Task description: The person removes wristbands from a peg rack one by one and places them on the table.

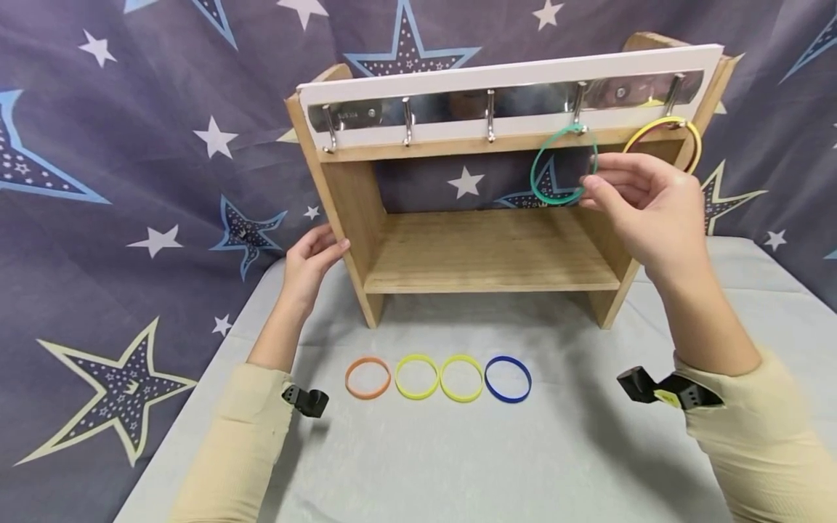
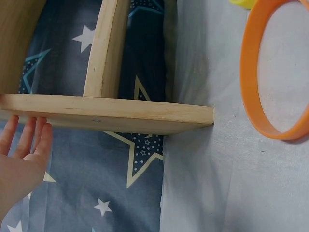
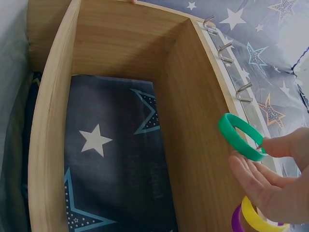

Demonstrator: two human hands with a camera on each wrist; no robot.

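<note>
My right hand (image 1: 644,196) pinches a green silicone wristband (image 3: 235,141) between thumb and fingers. The band's top edge overlaps the fourth hook (image 1: 579,109) from the left in the head view. On the rightmost hook hang a yellow wristband (image 1: 697,149) and a purple one (image 3: 235,221), just beyond this hand. Over at the left side panel (image 1: 336,211) of the wooden rack, my left hand (image 1: 307,265) rests its fairly straight fingers against the outer face. An orange wristband (image 2: 250,72) lies on the table near that panel.
Two yellow wristbands (image 1: 417,397) (image 1: 461,399) and a blue one (image 1: 508,399) lie in a row with the orange band before the rack. The three left hooks (image 1: 407,123) hold nothing. A star-patterned cloth (image 1: 163,290) hangs behind the grey-covered table (image 1: 458,465).
</note>
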